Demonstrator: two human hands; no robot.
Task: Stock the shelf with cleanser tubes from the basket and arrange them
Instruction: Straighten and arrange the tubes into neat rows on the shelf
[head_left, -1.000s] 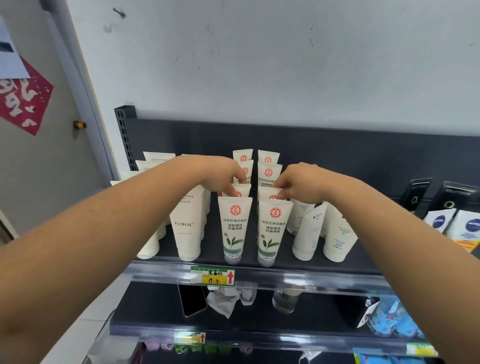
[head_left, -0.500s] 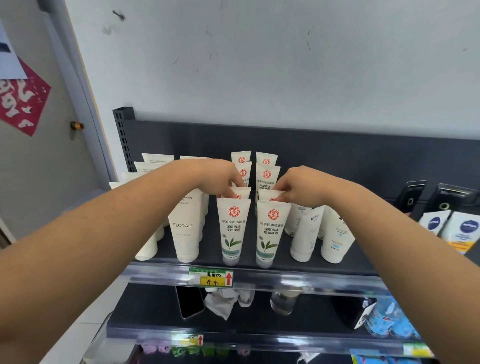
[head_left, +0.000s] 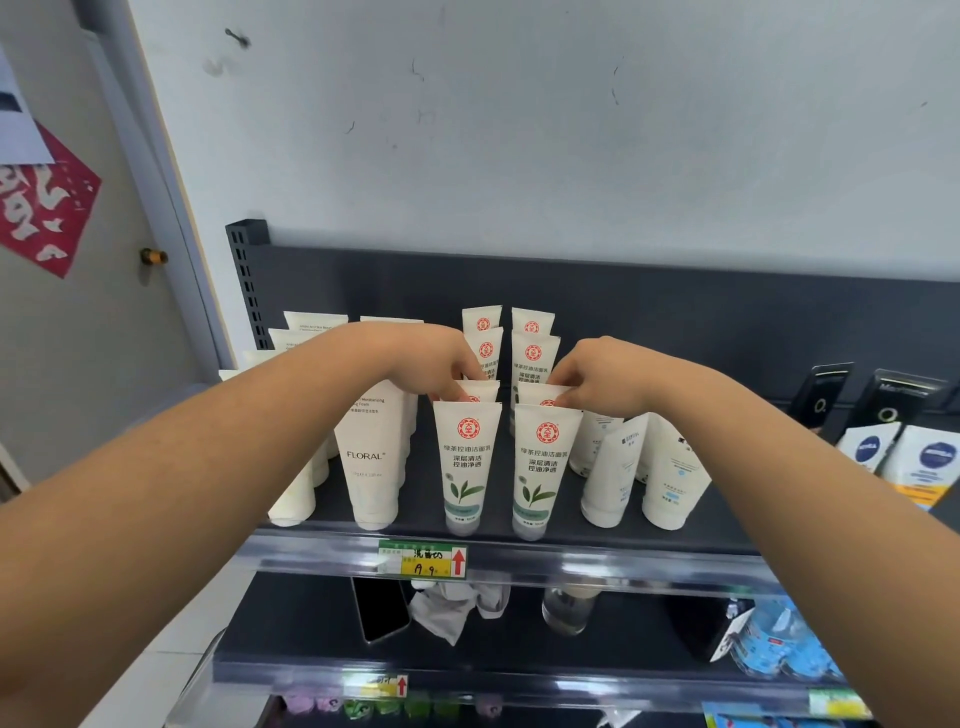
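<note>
Two rows of white cleanser tubes with a red seal and green leaf stand on the dark top shelf (head_left: 519, 527). The front left tube (head_left: 466, 462) and front right tube (head_left: 543, 467) stand upright at the shelf's front. My left hand (head_left: 436, 364) pinches the top of the second tube of the left row (head_left: 480, 391). My right hand (head_left: 597, 371) pinches the top of the second tube of the right row (head_left: 537, 393). Further tubes (head_left: 532, 343) line up behind. No basket is in view.
White FLORAL tubes (head_left: 371, 457) stand to the left, plain white tubes (head_left: 670, 478) to the right, blue-logo packs (head_left: 930, 457) at far right. A price label (head_left: 423, 560) hangs on the front rail. The lower shelf holds a phone (head_left: 382, 608), a cloth and a glass.
Both hands stay on the second tubes of the two rows with barely any shift. The view has dropped slightly, so the shelf sits a little higher in frame.
</note>
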